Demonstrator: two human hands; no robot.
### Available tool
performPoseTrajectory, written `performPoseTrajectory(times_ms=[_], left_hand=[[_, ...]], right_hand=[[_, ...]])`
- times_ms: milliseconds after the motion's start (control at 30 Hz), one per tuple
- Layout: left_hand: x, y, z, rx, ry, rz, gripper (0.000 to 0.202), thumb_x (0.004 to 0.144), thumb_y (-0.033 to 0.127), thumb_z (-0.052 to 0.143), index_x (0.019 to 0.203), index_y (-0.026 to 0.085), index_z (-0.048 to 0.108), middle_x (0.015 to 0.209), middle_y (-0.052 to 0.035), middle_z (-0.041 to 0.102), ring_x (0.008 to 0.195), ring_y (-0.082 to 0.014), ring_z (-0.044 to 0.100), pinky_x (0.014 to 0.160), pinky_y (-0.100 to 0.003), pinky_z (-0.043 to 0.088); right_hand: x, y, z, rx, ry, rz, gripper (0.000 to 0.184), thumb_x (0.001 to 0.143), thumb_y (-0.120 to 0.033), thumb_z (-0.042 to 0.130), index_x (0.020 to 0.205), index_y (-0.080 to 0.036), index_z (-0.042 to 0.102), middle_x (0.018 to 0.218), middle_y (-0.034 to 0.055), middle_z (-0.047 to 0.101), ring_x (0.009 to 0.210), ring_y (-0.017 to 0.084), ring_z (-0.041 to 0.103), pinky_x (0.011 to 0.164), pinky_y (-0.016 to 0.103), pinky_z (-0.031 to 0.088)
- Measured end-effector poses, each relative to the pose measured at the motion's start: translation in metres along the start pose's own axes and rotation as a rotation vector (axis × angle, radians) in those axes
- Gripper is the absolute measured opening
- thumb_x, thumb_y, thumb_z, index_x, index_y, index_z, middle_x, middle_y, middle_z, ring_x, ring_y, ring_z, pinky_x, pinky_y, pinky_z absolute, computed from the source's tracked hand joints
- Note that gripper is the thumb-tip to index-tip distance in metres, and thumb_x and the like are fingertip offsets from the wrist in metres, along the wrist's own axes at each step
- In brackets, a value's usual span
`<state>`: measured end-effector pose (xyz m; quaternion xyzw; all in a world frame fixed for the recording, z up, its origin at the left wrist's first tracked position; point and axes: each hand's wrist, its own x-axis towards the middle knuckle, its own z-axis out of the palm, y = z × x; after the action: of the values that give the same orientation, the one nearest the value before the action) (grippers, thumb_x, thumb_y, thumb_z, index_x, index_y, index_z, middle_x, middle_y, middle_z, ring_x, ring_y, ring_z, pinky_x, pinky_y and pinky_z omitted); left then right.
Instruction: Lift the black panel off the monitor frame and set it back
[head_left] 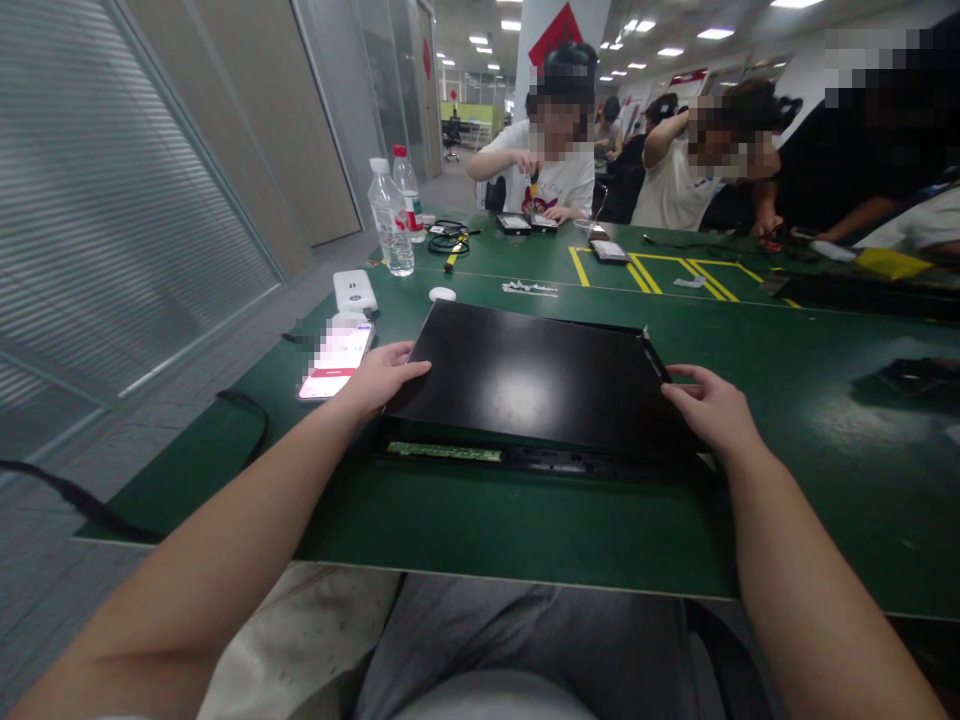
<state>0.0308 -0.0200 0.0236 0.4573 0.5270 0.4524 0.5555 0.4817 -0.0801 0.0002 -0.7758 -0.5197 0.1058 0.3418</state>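
Observation:
A large flat black panel point(532, 375) lies on the green table point(480, 530) in front of me, its near edge raised a little over a dark frame with a green circuit strip point(444, 452). My left hand point(379, 378) grips the panel's left edge, thumb on top. My right hand point(709, 408) grips the right edge near the front corner, fingers curled on it.
A phone point(336, 360) with a lit screen lies left of the panel, by a white power bank point(354, 290) and a small white puck point(442, 294). Two water bottles point(391, 218) stand further back. Several people work at the far side among cables, small devices and yellow floor-tape markings.

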Motion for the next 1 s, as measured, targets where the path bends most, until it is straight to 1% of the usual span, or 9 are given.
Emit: performPoseTrajectory(times_ms=[133, 300, 433, 567, 667, 767, 867, 1000], left_hand=[[-0.0004, 0.0000, 0.0012, 0.013, 0.042, 0.016, 0.044, 0.069, 0.007, 0.076, 0.112, 0.013, 0.070, 0.081, -0.0061, 0.080, 0.077, -0.0231, 0.077, 0.071, -0.032, 0.063], [0.0009, -0.0009, 0.0014, 0.034, 0.033, 0.018, 0.052, 0.071, 0.007, 0.076, 0.121, 0.013, 0.067, 0.086, -0.0074, 0.081, 0.076, -0.0227, 0.077, 0.069, -0.032, 0.063], [0.0008, -0.0009, 0.0016, 0.049, 0.016, 0.026, 0.053, 0.071, 0.008, 0.077, 0.122, 0.012, 0.067, 0.090, -0.0084, 0.081, 0.080, -0.0235, 0.078, 0.071, -0.032, 0.063], [-0.0010, 0.0005, 0.0017, 0.062, 0.007, 0.026, 0.054, 0.071, 0.009, 0.077, 0.124, 0.012, 0.067, 0.092, -0.0100, 0.081, 0.085, -0.0252, 0.078, 0.074, -0.033, 0.063], [-0.0018, 0.0011, 0.0019, 0.064, 0.030, 0.015, 0.054, 0.072, 0.008, 0.076, 0.126, 0.011, 0.066, 0.089, -0.0094, 0.081, 0.082, -0.0247, 0.078, 0.073, -0.033, 0.063], [-0.0014, 0.0010, 0.0023, 0.062, 0.059, 0.003, 0.056, 0.073, 0.006, 0.075, 0.127, 0.011, 0.065, 0.086, -0.0083, 0.081, 0.077, -0.0235, 0.078, 0.071, -0.033, 0.063], [-0.0006, 0.0008, 0.0020, 0.065, 0.063, 0.000, 0.056, 0.072, 0.006, 0.074, 0.127, 0.011, 0.065, 0.085, -0.0078, 0.081, 0.076, -0.0237, 0.078, 0.071, -0.034, 0.064], [0.0004, 0.0000, 0.0011, 0.073, 0.058, 0.017, 0.055, 0.073, 0.005, 0.073, 0.127, 0.010, 0.065, 0.087, -0.0081, 0.081, 0.076, -0.0231, 0.078, 0.072, -0.034, 0.064]], right_hand=[[0.0007, 0.0014, -0.0009, -0.014, 0.000, -0.002, 0.041, 0.075, -0.042, 0.067, 0.111, -0.024, 0.075, 0.082, 0.0061, 0.077, 0.085, 0.028, 0.071, 0.085, 0.041, 0.053], [-0.0005, -0.0036, -0.0019, -0.038, 0.000, 0.020, 0.038, 0.075, -0.040, 0.066, 0.108, -0.024, 0.076, 0.084, 0.0065, 0.076, 0.086, 0.027, 0.071, 0.084, 0.040, 0.053], [-0.0013, -0.0055, -0.0022, -0.049, -0.007, 0.037, 0.038, 0.075, -0.039, 0.066, 0.109, -0.024, 0.076, 0.084, 0.0058, 0.076, 0.089, 0.027, 0.071, 0.086, 0.040, 0.052], [-0.0003, -0.0023, -0.0020, -0.023, 0.003, 0.018, 0.039, 0.074, -0.039, 0.067, 0.109, -0.025, 0.076, 0.084, 0.0055, 0.076, 0.088, 0.028, 0.071, 0.087, 0.042, 0.052], [0.0004, -0.0016, -0.0021, -0.021, 0.010, 0.024, 0.036, 0.074, -0.038, 0.067, 0.106, -0.024, 0.076, 0.084, 0.0060, 0.076, 0.087, 0.028, 0.071, 0.086, 0.041, 0.052], [0.0007, -0.0025, -0.0017, -0.024, 0.003, 0.044, 0.037, 0.075, -0.038, 0.067, 0.108, -0.024, 0.076, 0.085, 0.0060, 0.076, 0.088, 0.027, 0.071, 0.087, 0.041, 0.052], [0.0014, -0.0019, -0.0003, -0.005, 0.001, 0.054, 0.040, 0.075, -0.038, 0.067, 0.112, -0.024, 0.074, 0.086, 0.0059, 0.077, 0.087, 0.027, 0.071, 0.085, 0.040, 0.052], [0.0029, 0.0019, 0.0016, 0.002, 0.013, 0.023, 0.041, 0.074, -0.040, 0.067, 0.110, -0.023, 0.075, 0.084, 0.0056, 0.077, 0.083, 0.026, 0.071, 0.081, 0.039, 0.052]])
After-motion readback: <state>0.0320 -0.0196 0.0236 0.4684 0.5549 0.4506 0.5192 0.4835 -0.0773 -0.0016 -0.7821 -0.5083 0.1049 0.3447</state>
